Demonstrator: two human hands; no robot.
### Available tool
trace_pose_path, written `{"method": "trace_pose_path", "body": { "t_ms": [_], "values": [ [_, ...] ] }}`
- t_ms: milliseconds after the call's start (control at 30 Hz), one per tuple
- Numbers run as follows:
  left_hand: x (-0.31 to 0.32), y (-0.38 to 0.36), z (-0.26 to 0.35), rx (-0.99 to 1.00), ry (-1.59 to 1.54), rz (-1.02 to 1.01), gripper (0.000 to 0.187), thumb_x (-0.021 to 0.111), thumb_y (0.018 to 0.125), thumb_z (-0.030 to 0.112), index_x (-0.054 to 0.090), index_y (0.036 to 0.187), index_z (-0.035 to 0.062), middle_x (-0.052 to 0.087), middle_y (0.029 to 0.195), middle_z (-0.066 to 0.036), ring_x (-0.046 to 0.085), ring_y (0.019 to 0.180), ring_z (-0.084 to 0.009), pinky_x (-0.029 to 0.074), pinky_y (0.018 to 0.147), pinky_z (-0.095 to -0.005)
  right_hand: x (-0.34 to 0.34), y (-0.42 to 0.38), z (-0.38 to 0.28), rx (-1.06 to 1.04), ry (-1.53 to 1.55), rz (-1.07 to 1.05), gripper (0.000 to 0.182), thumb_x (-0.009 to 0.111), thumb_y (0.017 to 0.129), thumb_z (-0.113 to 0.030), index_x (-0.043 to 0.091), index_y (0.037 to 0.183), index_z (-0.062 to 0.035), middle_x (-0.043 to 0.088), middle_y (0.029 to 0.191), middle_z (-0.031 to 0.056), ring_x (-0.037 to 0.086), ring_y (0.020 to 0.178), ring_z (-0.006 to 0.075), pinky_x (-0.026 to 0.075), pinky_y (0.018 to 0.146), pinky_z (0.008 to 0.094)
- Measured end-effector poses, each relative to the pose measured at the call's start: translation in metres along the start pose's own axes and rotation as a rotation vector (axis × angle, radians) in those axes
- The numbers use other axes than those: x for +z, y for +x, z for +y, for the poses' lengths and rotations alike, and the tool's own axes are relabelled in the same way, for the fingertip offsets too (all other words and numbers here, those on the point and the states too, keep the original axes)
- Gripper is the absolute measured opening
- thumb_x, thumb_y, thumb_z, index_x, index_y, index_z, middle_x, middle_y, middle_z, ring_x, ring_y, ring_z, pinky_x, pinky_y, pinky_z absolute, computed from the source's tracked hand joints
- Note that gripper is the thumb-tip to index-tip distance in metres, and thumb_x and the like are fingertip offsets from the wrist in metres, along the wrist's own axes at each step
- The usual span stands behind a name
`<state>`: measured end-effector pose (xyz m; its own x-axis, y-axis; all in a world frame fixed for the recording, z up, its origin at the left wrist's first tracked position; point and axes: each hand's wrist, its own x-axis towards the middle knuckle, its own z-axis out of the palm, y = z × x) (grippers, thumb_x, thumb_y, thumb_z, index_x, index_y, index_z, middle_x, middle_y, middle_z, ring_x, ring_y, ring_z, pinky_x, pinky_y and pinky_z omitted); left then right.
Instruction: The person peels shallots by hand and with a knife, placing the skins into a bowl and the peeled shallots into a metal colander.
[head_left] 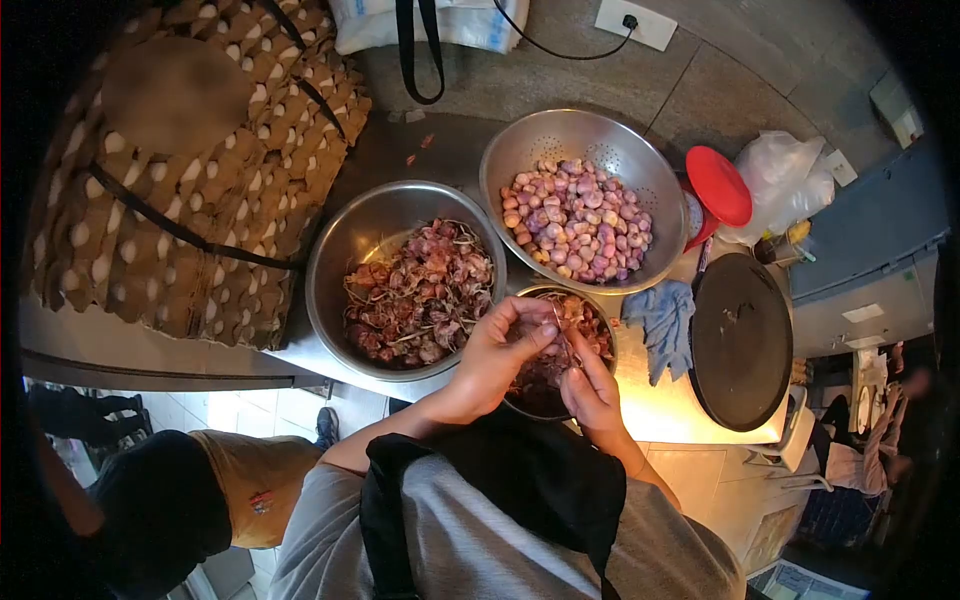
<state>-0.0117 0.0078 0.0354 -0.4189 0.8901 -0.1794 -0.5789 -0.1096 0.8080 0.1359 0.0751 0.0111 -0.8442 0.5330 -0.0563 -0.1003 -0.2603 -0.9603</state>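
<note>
My left hand [505, 345] is closed, its fingertips pinching what looks like a small shallot, mostly covered by the fingers. Close beside it, my right hand [592, 385] is closed too, thumb and forefinger together at the same spot; a thin sliver shows there, too small to name. Both are above a small metal bowl [612, 335] of reddish-brown papery skins [590, 318]. To the left, a larger steel bowl [335, 215] holds unpeeled shallots [415, 300] with dry roots and skins. Behind my hands, peeled pink-purple shallots [580, 215] fill the bottom of a steel colander [640, 150].
Stacked egg trays [200, 215], bound with black straps, stand at the left. Rightward are a blue cloth [660, 320], a round dark tray [742, 340], a red scale [718, 185] and plastic bags [785, 175]. A person [150, 490] is at lower left; another [865, 455] is far right.
</note>
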Motion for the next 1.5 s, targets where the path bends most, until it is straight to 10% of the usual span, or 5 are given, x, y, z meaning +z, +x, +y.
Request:
{"method": "trace_pose_path", "body": {
  "t_ms": [267,467,600,1500],
  "values": [
    [-0.005,-0.001,-0.016,0.333,0.451,0.029,0.021,0.061,0.077,0.001,0.052,0.096,0.0003,0.057,0.088,-0.005,0.054,0.082,-0.009,0.046,0.072,-0.0237,-0.012,0.018,0.021,-0.197,0.077,-0.063,0.048,0.042,0.089,-0.021,0.022,0.131,-0.0083,0.049,0.111,0.0101,0.035,0.04,0.0034,0.027,0.034,0.017],
    [-0.006,-0.011,-0.009,0.462,0.437,0.142,0.048,0.068,0.068,0.003,0.045,0.11,0.0028,0.059,0.083,-0.006,0.057,0.08,-0.012,0.046,0.066,-0.0246,0.004,0.029,0.014,-0.126,0.095,0.105,0.052,0.047,0.087,-0.03,0.025,0.128,-0.008,0.055,0.072,0.0077,0.031,0.033,0.0054,0.022,0.032,0.0183],
    [-0.006,-0.02,-0.003,0.425,0.416,0.177,0.054,0.068,0.068,0.004,0.04,0.114,0.0032,0.057,0.079,-0.006,0.058,0.076,-0.0148,0.046,0.064,-0.0257,0.004,0.028,0.008,0.005,0.151,-0.005,0.04,0.038,0.091,-0.031,0.029,0.125,-0.0114,0.023,0.038,-0.0004,0.02,0.025,0.0078,0.019,0.027,0.0211],
    [0.001,-0.021,-0.014,0.492,0.469,0.026,0.023,0.055,0.077,0.001,0.048,0.099,0.0019,0.052,0.089,-0.008,0.051,0.085,-0.0168,0.041,0.076,-0.0284,0.018,0.019,-0.033,0.257,0.21,0.175,0.049,0.048,0.086,-0.037,0.027,0.126,-0.0173,0.031,0.048,0.0017,0.028,0.035,0.0113,0.026,0.034,0.0245]
  ]
}}
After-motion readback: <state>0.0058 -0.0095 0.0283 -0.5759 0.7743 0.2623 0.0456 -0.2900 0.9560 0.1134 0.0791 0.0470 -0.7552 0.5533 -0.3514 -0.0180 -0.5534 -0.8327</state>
